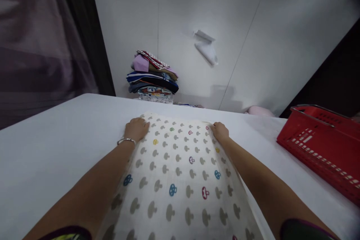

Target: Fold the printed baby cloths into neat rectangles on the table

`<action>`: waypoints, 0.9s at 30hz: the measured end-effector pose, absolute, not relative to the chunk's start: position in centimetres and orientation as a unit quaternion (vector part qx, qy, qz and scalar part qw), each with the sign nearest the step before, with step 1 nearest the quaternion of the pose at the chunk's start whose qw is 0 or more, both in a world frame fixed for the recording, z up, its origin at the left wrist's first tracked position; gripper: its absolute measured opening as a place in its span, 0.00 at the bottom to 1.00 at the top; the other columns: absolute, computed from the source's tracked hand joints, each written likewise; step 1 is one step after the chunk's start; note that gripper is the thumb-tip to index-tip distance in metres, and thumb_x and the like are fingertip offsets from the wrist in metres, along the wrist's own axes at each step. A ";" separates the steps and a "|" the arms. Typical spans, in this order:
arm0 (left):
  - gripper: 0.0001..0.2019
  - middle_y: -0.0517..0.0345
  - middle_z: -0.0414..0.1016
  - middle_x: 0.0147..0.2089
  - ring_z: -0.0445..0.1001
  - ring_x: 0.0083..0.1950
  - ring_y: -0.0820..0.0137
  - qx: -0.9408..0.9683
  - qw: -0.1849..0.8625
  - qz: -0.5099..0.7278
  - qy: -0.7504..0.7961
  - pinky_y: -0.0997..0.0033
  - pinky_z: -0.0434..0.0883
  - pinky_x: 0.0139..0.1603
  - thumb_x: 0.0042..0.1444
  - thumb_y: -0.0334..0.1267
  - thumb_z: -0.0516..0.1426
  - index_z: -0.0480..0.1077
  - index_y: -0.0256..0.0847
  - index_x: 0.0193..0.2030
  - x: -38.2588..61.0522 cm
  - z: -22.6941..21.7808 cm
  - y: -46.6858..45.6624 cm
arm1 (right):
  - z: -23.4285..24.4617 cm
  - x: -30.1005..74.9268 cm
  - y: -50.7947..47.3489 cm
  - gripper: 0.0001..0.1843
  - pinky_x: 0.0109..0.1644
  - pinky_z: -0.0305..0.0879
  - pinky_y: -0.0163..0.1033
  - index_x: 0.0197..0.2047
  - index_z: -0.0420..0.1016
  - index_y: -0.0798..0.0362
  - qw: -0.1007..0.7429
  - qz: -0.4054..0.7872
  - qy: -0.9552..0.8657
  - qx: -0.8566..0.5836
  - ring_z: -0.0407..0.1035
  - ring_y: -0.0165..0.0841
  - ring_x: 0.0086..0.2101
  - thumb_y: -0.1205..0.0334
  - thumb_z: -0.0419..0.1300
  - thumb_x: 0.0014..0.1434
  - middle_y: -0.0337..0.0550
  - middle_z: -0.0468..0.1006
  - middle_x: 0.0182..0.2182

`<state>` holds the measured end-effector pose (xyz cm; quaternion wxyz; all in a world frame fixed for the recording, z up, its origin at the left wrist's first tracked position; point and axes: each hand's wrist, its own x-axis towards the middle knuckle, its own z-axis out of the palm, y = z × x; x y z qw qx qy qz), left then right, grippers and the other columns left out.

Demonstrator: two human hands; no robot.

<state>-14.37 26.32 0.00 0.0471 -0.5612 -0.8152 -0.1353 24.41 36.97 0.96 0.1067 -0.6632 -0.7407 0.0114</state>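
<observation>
A white cloth (177, 161) printed with grey and coloured mushrooms stretches over the white table and comes down toward me, out of the bottom of the view. My left hand (137, 128), a silver bracelet at its wrist, is closed on the cloth's far left corner. At the far right corner my right hand (220, 131) grips the edge, its fingers curled and partly hidden. Between the two hands the fabric lies fairly flat, with its sides running down between my forearms.
Folded clothes (153, 77) are stacked at the table's back edge against the white wall (180, 15). A red plastic basket (323, 146) stands at the right. Something pink and rounded (260, 111) shows behind the back edge. A pinkish curtain (36, 37) hangs at the left.
</observation>
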 end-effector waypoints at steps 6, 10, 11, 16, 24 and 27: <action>0.23 0.43 0.70 0.56 0.63 0.58 0.56 -0.566 0.080 -0.141 -0.809 0.56 0.61 0.55 0.57 0.47 0.43 0.71 0.37 0.49 -14.1 0.1 26.1 | 0.6 24.5 37.7 0.20 0.41 0.60 0.36 0.45 0.73 0.54 0.104 -0.007 -0.722 -0.684 0.68 0.36 0.45 0.55 0.43 0.67 0.50 0.75 0.44; 0.23 0.44 0.71 0.55 0.64 0.58 0.57 -0.567 0.069 -0.138 -0.809 0.56 0.61 0.54 0.57 0.46 0.43 0.71 0.37 0.48 -14.0 0.2 26.0 | 0.3 24.6 37.8 0.18 0.43 0.60 0.37 0.48 0.72 0.54 0.097 -0.015 -0.729 -0.677 0.67 0.37 0.46 0.56 0.46 0.66 0.51 0.74 0.45; 0.23 0.44 0.71 0.55 0.64 0.58 0.56 -0.566 0.065 -0.138 -0.810 0.56 0.61 0.54 0.57 0.46 0.43 0.71 0.37 0.48 -14.0 0.2 26.0 | 0.3 24.5 37.7 0.17 0.44 0.59 0.37 0.49 0.71 0.53 0.099 -0.026 -0.739 -0.666 0.66 0.37 0.47 0.56 0.47 0.65 0.51 0.73 0.47; 0.24 0.43 0.71 0.55 0.65 0.57 0.55 -0.565 0.059 -0.141 -0.811 0.57 0.62 0.53 0.57 0.47 0.43 0.72 0.36 0.48 -14.0 0.2 26.0 | 1.1 23.0 37.2 0.15 0.50 0.54 0.39 0.51 0.72 0.50 0.088 -0.096 -0.820 -0.558 0.60 0.38 0.51 0.62 0.50 0.63 0.47 0.71 0.51; 0.23 0.44 0.72 0.53 0.64 0.57 0.55 -0.567 0.070 -0.155 -0.806 0.56 0.62 0.53 0.57 0.47 0.43 0.73 0.37 0.46 -14.1 0.0 26.0 | 1.3 20.8 37.9 0.16 0.49 0.52 0.43 0.44 0.77 0.56 0.020 -0.107 -0.849 -0.517 0.58 0.42 0.49 0.68 0.47 0.63 0.55 0.73 0.47; 0.23 0.44 0.72 0.53 0.64 0.56 0.55 -0.567 0.068 -0.158 -0.806 0.57 0.62 0.53 0.57 0.47 0.43 0.72 0.37 0.46 -14.1 0.0 26.0 | 1.3 20.6 38.2 0.16 0.49 0.52 0.44 0.43 0.77 0.56 0.007 -0.113 -0.849 -0.516 0.58 0.44 0.49 0.70 0.48 0.62 0.57 0.72 0.46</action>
